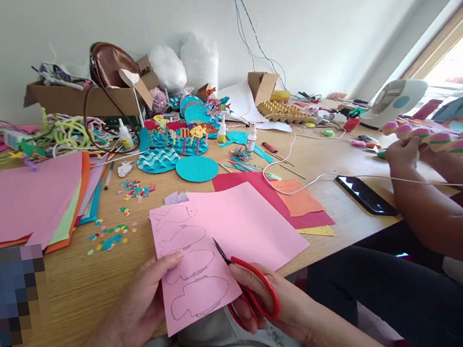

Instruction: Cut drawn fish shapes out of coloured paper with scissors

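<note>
My left hand grips the left edge of a pink paper sheet, its thumb on top and the other fingers underneath. Several fish outlines drawn in pencil run down this sheet, one above another. My right hand holds red-handled scissors with fingers through the loops. The dark blades point up and left over the sheet's right side, and look closed. Behind, a larger pink sheet lies flat on the table, partly covering a red sheet.
Paper sheets are stacked at left, near confetti dots. Turquoise paper crafts, glue bottles and a cardboard box stand farther back. A phone and white cable lie right. Another person's hands hold a painted egg-carton strip.
</note>
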The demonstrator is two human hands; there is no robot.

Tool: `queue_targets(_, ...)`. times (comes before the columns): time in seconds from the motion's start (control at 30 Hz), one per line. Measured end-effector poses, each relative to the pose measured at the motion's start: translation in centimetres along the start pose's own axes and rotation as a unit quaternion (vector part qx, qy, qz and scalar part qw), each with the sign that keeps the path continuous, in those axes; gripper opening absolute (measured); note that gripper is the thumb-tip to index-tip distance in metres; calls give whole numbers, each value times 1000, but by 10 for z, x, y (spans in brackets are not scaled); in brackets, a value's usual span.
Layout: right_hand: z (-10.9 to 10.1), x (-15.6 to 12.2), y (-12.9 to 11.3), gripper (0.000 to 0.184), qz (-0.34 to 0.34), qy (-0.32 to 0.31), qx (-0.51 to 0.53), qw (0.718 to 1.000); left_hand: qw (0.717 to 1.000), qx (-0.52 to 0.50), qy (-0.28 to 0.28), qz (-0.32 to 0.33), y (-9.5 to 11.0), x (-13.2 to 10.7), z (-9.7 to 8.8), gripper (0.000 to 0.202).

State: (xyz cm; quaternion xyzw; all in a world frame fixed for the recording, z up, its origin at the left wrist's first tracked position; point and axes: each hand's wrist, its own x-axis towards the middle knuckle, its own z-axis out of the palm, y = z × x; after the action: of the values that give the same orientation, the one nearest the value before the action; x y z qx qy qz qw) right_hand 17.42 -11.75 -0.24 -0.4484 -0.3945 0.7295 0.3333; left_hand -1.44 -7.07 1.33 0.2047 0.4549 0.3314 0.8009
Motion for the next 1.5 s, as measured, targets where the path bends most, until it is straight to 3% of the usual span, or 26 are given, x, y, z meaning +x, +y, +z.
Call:
queue_targets(0.2,-7,3,5,50,17,-51,79,995,996,-64,-8,-57,4,-5,6,45)
queue_targets(0.33,-5,5,1,47,36,-64,76,994,997,-64,-30,-43,2,-8,7,39)
queue_targets(0.53,5,5,-6,52,-4,-21,25,999,998,6,-64,-7,-4,-5,-2,21)
queue_targets(0.87,13,3,-2,58,-79,1,8,997,996,58,-59,9,-2,-5,-6,24)
queue_targets(1.3,4,2,-1,51,-51,4,-42,998,993,46,-102,-35,-4,-14,-4,26)
queue_targets(1.5,3,4,3,46,-45,25,-17,999,995,65,-75,-33,-5,-12,-7,28)
